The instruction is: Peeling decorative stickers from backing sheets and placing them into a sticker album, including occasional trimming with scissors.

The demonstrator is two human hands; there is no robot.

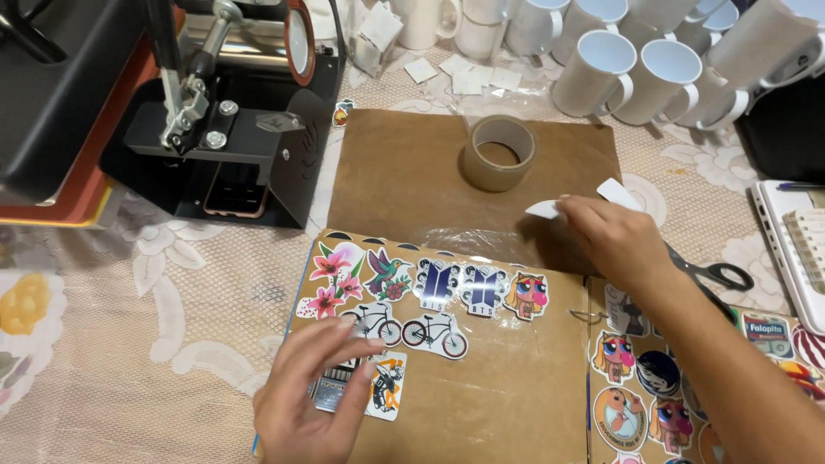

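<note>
A brown notebook (507,378) lies open before me, its left page covered with cut-out stickers: flowers, a hummingbird, bicycles and cartoon figures. My left hand (314,395) rests on that page, fingers pressing a grey sticker (331,387) beside an orange figure sticker (388,385). My right hand (606,236) hovers over the brown board behind the notebook, pinching a small white paper scrap (543,209). A second white scrap (619,193) sticks out past its fingers. A sheet of clear film (468,241) lies on the board near that hand.
A roll of brown tape (498,153) stands on the brown board (395,172). Black scissors (718,277) lie at the right. Several white mugs (601,73) crowd the back. A black mug press (198,112) sits at the left with a phone (234,199) under it.
</note>
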